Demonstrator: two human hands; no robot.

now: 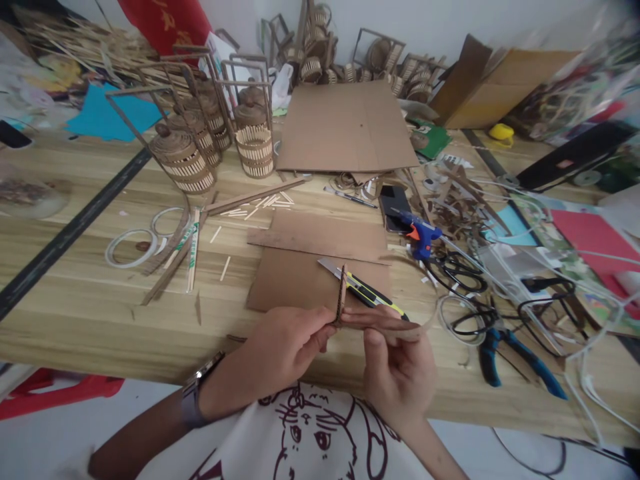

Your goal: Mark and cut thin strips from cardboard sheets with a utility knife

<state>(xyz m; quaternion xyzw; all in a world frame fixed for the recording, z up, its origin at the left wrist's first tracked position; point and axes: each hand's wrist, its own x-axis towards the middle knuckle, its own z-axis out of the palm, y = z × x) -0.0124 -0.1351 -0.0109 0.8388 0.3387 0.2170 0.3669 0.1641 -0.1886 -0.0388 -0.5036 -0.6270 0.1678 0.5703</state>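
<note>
Close to the table's front edge, my left hand [295, 343] pinches a brown cardboard-like piece [341, 293] seen edge-on and standing upright. My right hand [400, 377] grips a flat brown strip [383, 323] that meets this piece near my left fingertips. Whether the two are joined I cannot tell. A thin pale band trails right from the strip. Just beyond my hands, a yellow-and-black utility knife [373, 291] lies with its blade out on a cardboard sheet [285, 280].
Small lidded buckets with tall handles [187, 157] stand at the left back. Tape rings [131, 248] and pale sticks [270, 200] lie to the left. On the right are a blue glue gun [424, 239], black scissors [463, 270], blue-handled pliers [520, 360] and loose cables.
</note>
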